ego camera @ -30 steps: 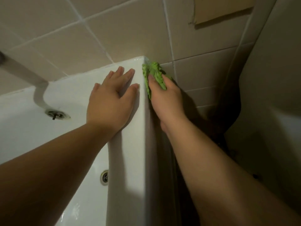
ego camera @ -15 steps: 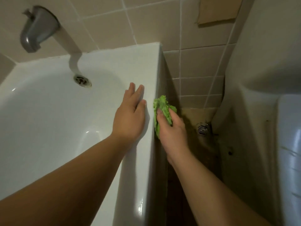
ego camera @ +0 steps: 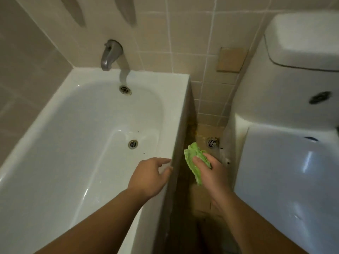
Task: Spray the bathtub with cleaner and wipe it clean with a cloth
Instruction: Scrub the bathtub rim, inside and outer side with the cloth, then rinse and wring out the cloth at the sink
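Green cloth (ego camera: 197,165) clamped in right hand (ego camera: 211,173) fingers; left hand (ego camera: 149,176) fingers loose over white bathtub (ego camera: 77,136) rim

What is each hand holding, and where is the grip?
Right hand grips the green cloth around its bunched middle. Left hand holds nothing.

Narrow floor gap running between tub and toilet; wide basin lying open on the left.

The bathtub (ego camera: 77,136) basin is lying open, with only the spout (ego camera: 110,55) overhanging its far end. The left hand (ego camera: 149,176) is resting over the tub's right rim, taking up that stretch of edge. Between the tub's dark outer panel and the toilet (ego camera: 286,162) a slim strip of floor is running back to the tiled wall; the right hand (ego camera: 211,171), gripping the green cloth (ego camera: 195,158), is filling much of its width, just before the floor drain (ego camera: 211,142). The toilet cistern (ego camera: 302,41) is walling off the right.
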